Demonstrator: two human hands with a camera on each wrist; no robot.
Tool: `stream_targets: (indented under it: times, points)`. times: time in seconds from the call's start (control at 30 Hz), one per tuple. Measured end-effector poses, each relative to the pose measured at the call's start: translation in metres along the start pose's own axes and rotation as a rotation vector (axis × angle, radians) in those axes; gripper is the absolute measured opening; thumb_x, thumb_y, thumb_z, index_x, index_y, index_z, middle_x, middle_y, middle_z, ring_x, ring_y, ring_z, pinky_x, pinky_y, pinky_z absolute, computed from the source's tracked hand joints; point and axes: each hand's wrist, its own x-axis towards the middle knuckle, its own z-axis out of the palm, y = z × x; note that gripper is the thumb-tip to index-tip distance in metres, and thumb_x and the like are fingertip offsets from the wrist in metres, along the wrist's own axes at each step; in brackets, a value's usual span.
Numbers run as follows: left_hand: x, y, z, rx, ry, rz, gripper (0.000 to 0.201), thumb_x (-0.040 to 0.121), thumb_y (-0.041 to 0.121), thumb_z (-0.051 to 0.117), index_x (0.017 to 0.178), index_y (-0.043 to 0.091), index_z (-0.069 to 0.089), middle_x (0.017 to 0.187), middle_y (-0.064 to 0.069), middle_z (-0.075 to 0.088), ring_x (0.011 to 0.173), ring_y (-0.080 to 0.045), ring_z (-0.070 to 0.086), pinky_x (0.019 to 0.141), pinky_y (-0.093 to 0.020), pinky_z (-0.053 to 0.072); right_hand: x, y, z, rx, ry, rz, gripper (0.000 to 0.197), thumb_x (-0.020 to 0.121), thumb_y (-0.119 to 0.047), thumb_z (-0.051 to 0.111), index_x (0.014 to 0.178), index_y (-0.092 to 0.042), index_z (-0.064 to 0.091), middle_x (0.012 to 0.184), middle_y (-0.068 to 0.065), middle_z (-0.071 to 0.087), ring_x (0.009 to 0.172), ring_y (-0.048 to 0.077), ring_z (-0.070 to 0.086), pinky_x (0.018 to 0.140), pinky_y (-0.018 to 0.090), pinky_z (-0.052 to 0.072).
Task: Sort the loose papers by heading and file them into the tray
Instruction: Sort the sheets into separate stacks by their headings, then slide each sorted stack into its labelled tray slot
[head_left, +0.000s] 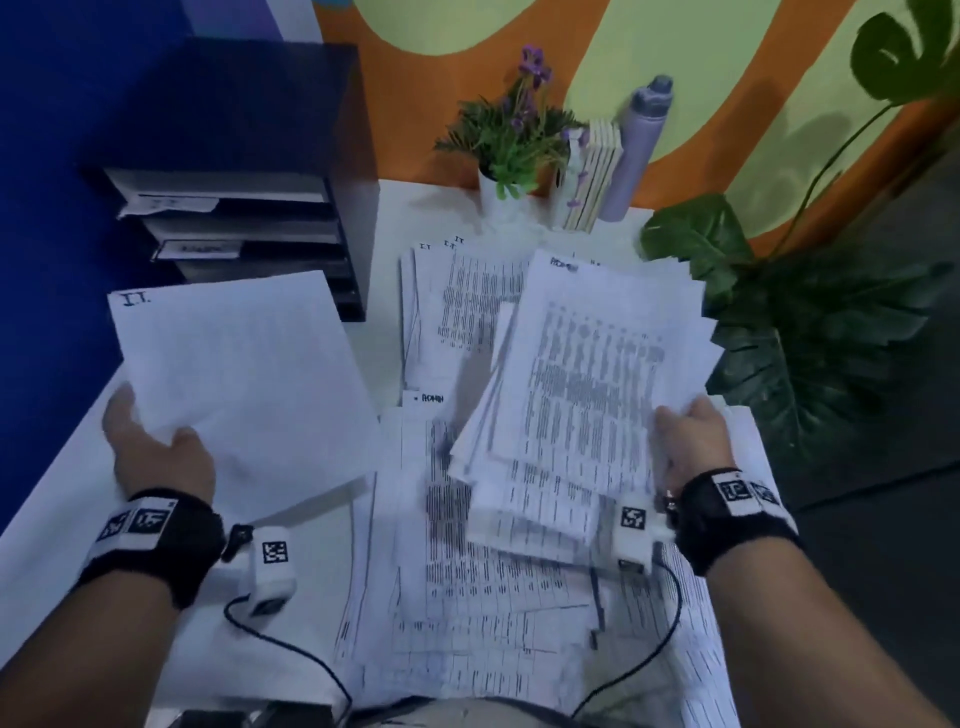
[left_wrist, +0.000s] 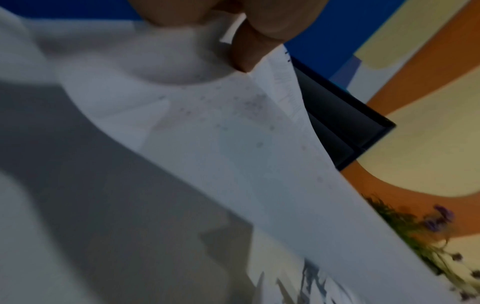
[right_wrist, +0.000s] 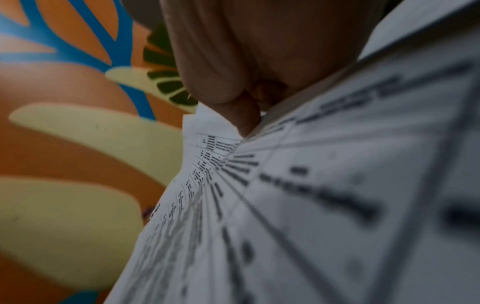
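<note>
My left hand (head_left: 156, 447) pinches the lower left corner of a single sheet headed "I.T." (head_left: 234, 384), held above the table in front of the black file tray (head_left: 249, 208); its thumb (left_wrist: 246, 55) lies on the paper (left_wrist: 233, 144). My right hand (head_left: 685, 431) grips a fanned stack of printed sheets (head_left: 587, 374) whose top page is headed "ADMIN", lifted over the desk; its thumb (right_wrist: 244, 115) presses on the stack (right_wrist: 311, 205). More printed papers (head_left: 483, 587) lie spread on the white table (head_left: 62, 545), with an "I.T." pile (head_left: 457, 296) further back.
The tray's labelled slots face me at the back left, some holding papers. A potted purple-flower plant (head_left: 514, 135), upright books (head_left: 597, 176) and a grey bottle (head_left: 639, 145) stand at the back wall. A large leafy plant (head_left: 789, 322) crowds the table's right edge.
</note>
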Motion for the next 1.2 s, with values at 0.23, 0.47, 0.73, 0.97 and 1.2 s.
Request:
stream_targets:
  times: [0.23, 0.47, 0.73, 0.97, 1.2]
  points:
    - [-0.012, -0.011, -0.002, -0.012, -0.107, -0.060, 0.061, 0.095, 0.020, 0.053, 0.150, 0.029, 0.027, 0.145, -0.001, 0.044, 0.125, -0.021, 0.048, 0.106, -0.028, 0.033, -0.065, 0.061, 0.074, -0.322, -0.334, -0.065, 0.071, 0.092, 0.003, 0.046, 0.152, -0.026, 0.022, 0.139, -0.002, 0.042, 0.125, 0.021, 0.047, 0.101, 0.040, 0.046]
    - [-0.063, 0.005, 0.022, -0.026, -0.397, 0.030, 0.044, 0.096, 0.013, 0.052, 0.138, 0.024, 0.043, 0.127, 0.000, 0.056, 0.108, -0.022, 0.056, 0.094, -0.034, 0.043, -0.073, 0.028, 0.087, -0.422, -0.506, -0.394, 0.053, 0.097, -0.034, 0.053, 0.146, -0.026, 0.035, 0.147, -0.001, 0.032, 0.137, 0.019, 0.027, 0.115, 0.044, 0.026]
    - [-0.090, 0.039, 0.057, -0.246, -0.652, 0.017, 0.036, 0.096, 0.005, 0.052, 0.127, 0.023, 0.054, 0.121, 0.004, 0.064, 0.111, -0.018, 0.061, 0.097, -0.036, 0.047, -0.077, 0.036, 0.104, -0.356, -0.680, -0.247, 0.015, 0.088, -0.041, 0.062, 0.096, -0.039, 0.049, 0.120, -0.006, 0.049, 0.098, 0.018, 0.054, 0.092, 0.038, 0.048]
    - [-0.065, 0.044, 0.070, -0.291, -0.687, -0.017, 0.034, 0.095, 0.005, 0.054, 0.121, 0.027, 0.058, 0.118, -0.002, 0.068, 0.112, -0.026, 0.062, 0.105, -0.053, 0.042, -0.056, 0.020, 0.104, 0.016, -0.723, 0.031, 0.027, 0.089, 0.006, 0.054, 0.099, -0.019, 0.053, 0.102, 0.006, 0.055, 0.080, 0.019, 0.051, 0.064, 0.028, 0.040]
    - [-0.084, 0.069, 0.050, -0.505, -0.848, -0.139, 0.052, 0.094, -0.009, 0.045, 0.133, 0.024, 0.052, 0.130, -0.011, 0.061, 0.115, -0.027, 0.061, 0.093, -0.036, 0.053, -0.049, 0.002, 0.121, -0.098, -0.889, 0.072, 0.032, 0.095, -0.022, 0.059, 0.126, -0.027, 0.049, 0.112, 0.000, 0.056, 0.091, 0.014, 0.054, 0.077, 0.027, 0.042]
